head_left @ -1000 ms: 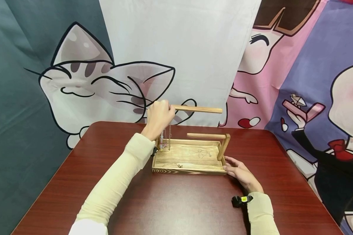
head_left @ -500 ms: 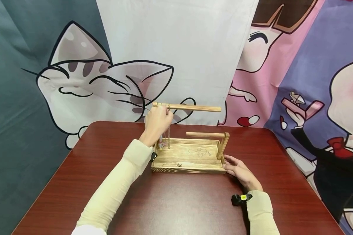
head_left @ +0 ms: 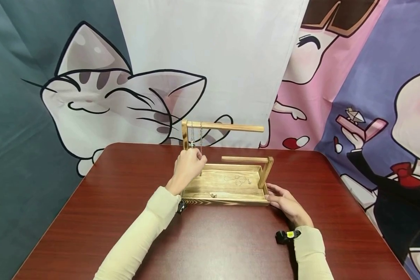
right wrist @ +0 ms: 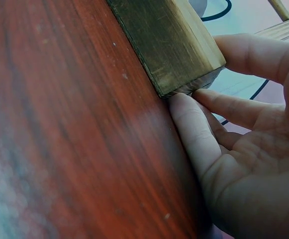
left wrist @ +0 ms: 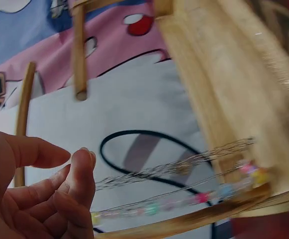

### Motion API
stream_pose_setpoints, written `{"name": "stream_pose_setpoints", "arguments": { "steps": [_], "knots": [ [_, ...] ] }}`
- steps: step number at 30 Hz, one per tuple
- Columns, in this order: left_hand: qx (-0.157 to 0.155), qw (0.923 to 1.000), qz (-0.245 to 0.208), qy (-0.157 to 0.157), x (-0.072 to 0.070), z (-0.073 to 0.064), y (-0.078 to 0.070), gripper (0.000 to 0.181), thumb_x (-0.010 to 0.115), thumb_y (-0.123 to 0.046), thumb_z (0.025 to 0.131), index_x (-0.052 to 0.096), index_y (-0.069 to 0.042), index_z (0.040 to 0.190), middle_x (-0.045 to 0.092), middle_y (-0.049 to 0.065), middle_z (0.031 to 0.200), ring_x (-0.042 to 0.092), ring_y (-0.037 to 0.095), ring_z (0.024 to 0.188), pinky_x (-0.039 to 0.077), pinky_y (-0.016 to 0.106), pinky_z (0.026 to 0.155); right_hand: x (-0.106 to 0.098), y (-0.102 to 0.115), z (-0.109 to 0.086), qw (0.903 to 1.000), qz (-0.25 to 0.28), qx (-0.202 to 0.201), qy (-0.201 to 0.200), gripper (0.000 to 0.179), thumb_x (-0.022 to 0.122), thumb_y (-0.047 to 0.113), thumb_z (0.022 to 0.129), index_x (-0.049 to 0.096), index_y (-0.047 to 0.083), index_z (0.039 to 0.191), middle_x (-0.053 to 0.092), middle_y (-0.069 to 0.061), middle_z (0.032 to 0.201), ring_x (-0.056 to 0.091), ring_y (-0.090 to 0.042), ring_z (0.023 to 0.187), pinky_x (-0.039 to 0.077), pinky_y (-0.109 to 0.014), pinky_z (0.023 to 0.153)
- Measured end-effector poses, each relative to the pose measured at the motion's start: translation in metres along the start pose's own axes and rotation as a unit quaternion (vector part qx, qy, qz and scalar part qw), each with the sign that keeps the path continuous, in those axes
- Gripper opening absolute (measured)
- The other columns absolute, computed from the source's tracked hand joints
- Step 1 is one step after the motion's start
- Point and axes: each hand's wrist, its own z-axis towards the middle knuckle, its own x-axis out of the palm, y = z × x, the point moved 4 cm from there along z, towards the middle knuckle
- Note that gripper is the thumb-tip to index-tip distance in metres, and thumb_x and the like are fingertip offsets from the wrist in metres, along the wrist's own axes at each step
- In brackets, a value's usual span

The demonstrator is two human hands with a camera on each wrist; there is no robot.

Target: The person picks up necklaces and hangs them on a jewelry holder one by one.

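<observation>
Necklaces [left wrist: 202, 197] dangle around mid-frame by the left hand [head_left: 188, 168], loosely curled, seemingly empty; right of centre, the right hand [head_left: 285, 204] grips the wooden tray [head_left: 238, 192].

I can read no text, brand, number or sign from where I sit. All I pick out that looks like a label is a yellow patch [head_left: 290, 235] on the black wrist device [head_left: 281, 238] worn at the right hand [head_left: 288, 206], between four and five o'clock in my head view. Whatever it bears is too small for me to make out.
</observation>
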Motion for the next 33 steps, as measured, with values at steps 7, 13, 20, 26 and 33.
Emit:
{"name": "stream_pose_setpoints", "arguments": {
  "steps": [7,13,20,26,33],
  "knots": [
    [-0.019,0.9993,0.000,0.032,0.023,-0.019,0.020,0.016,0.056,-0.018,0.076,0.055,-0.019,0.060,0.055,-0.003,0.058,0.053,0.019,0.056,0.040,0.033,0.046,0.001,0.001,0.000,1.0000,-0.002,0.004,-0.003,0.069,0.058,0.006,0.087,0.018,-0.001,0.143,0.026,-0.027,0.142,0.050,-0.015,0.111,0.046,-0.023,0.084],
    [-0.044,0.9936,0.005,0.104,0.043,-0.035,0.038,0.011,0.061,-0.015,0.075,0.057,-0.019,0.065,0.055,-0.003,0.062,0.053,0.017,0.059,0.040,0.032,0.049,0.001,0.002,0.000,1.0000,-0.003,0.006,-0.004,0.069,0.058,0.006,0.087,0.018,-0.001,0.143,0.026,-0.027,0.143,0.048,-0.017,0.115,0.046,-0.023,0.084],
    [-0.053,0.9869,0.019,0.151,0.058,-0.046,0.051,0.013,0.059,-0.006,0.073,0.057,-0.016,0.065,0.056,-0.001,0.070,0.050,0.015,0.057,0.038,0.029,0.046,0.000,0.003,0.000,0.9999,-0.004,0.009,-0.005,0.069,0.058,0.005,0.087,0.018,-0.001,0.143,0.026,-0.026,0.143,0.046,-0.018,0.117,0.046,-0.023,0.084],
    [-0.028,0.9766,0.085,0.196,0.065,-0.049,0.052,0.032,0.051,0.001,0.071,0.039,-0.018,0.049,0.033,-0.005,0.051,0.028,0.012,0.046,0.023,0.026,0.039,0.000,0.002,0.000,0.9999,-0.004,0.006,-0.007,0.069,0.058,0.006,0.087,0.019,-0.001,0.143,0.026,-0.027,0.142,0.049,-0.015,0.113,0.046,-0.022,0.083],
    [-0.007,0.9674,0.153,0.202,0.072,-0.047,0.051,0.024,0.057,-0.003,0.071,0.047,-0.016,0.053,0.051,-0.001,0.058,0.050,0.018,0.055,0.039,0.037,0.044,0.001,0.001,0.001,1.0000,-0.004,0.003,-0.003,0.067,0.057,0.004,0.087,0.019,-0.001,0.143,0.027,-0.027,0.142,0.050,-0.015,0.112,0.046,-0.023,0.084]
  ]
}}
